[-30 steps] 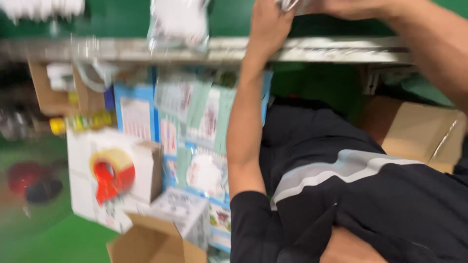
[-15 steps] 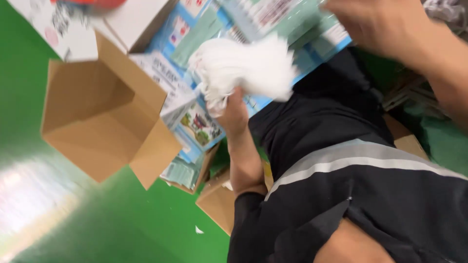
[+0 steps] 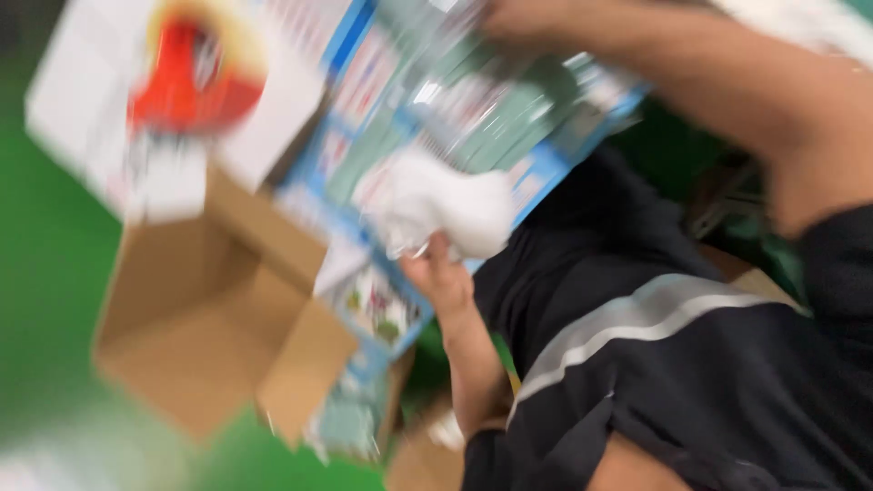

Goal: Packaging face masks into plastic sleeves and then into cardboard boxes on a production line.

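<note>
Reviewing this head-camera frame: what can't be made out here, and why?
- White soft item in the left hand: motion blur hides its kind and how the fingers grip it.
- Right hand: cut by the top edge, so any hold is unclear.
- Printed flat packs: blurred, contents unreadable.
- Red tape dispenser on the white box: smeared outline only.
- Open cardboard box: blurred, so whether anything lies inside is uncertain.

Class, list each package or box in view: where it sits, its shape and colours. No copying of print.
Open box: lower left, brown cardboard, flaps up.
White carton: upper left, a red tape roll on it.
Printed packs: top centre, flat, blue and green.
White bundle: centre, soft, in left hand.
</note>
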